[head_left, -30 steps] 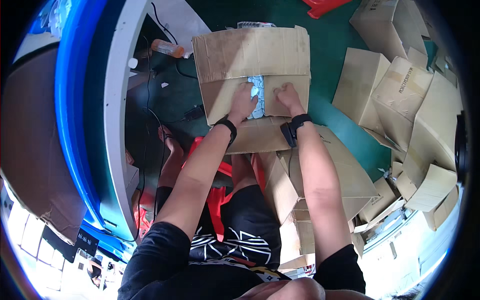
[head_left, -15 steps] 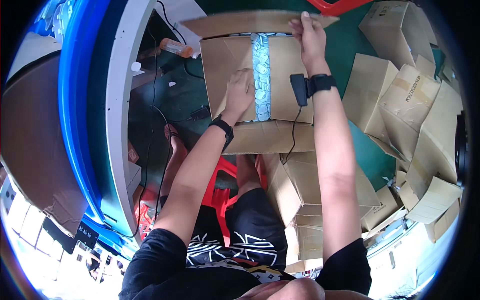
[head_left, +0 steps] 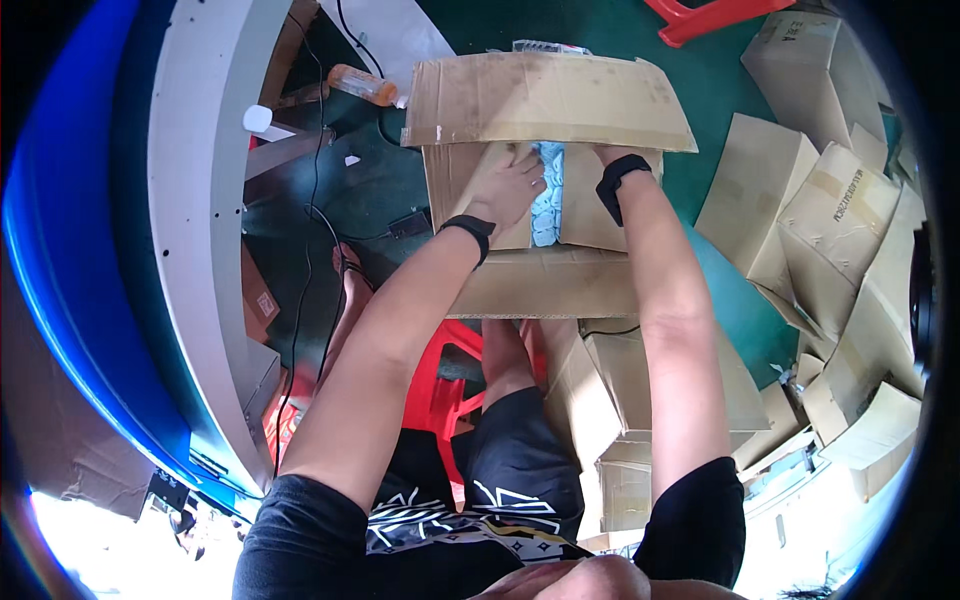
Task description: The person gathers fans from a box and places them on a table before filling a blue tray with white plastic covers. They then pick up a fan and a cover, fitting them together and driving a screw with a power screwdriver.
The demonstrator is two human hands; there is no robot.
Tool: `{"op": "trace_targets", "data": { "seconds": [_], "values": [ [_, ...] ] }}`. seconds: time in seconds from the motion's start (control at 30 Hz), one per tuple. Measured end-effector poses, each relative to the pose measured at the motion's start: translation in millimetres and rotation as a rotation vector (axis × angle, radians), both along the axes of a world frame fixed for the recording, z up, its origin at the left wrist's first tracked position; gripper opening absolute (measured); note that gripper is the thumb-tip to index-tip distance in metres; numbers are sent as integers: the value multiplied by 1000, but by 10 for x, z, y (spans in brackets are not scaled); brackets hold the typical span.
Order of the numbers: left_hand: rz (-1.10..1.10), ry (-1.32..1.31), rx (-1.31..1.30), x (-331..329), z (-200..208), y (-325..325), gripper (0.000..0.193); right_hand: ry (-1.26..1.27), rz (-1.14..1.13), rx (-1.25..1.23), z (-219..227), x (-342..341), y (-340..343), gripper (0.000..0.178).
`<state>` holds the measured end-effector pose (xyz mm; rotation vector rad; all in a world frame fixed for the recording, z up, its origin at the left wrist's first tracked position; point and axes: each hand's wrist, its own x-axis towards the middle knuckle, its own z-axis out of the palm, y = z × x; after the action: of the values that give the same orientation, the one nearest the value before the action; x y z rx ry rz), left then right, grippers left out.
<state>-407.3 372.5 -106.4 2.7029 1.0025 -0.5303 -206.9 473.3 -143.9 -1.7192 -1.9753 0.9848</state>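
Head — flapped carton (head_left: 588, 205), black-lettered box (head_left: 828, 225)

The box (head_left: 545, 100) is matt cardboard, the bottle (head_left: 362, 86) smooth plastic.

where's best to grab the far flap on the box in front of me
Probably mid-span along the near edge of the far flap, coming from your side: that edge is free, broad and raised over the side flaps, so it offers a thin cardboard lip to pinch.

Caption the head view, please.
Left hand on left flap, right hand partly hidden by far flap: cardboard box of pale-blue pieces.
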Motion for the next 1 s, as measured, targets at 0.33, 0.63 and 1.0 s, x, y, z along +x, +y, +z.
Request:
{"op": "trace_targets", "data": {
  "seconds": [0.33, 0.63, 1.0],
  "values": [
    [365, -161, -21, 168, 1055, 173, 32, -493, 264, -167, 1136, -84, 560, 48],
    [806, -186, 95, -1058, 1740, -494, 61, -254, -79, 405, 1933, 1726, 164, 53],
    [861, 29, 202, -785, 1802, -294, 58, -236, -291, 257, 1998, 1157, -156, 58]
  ]
}}
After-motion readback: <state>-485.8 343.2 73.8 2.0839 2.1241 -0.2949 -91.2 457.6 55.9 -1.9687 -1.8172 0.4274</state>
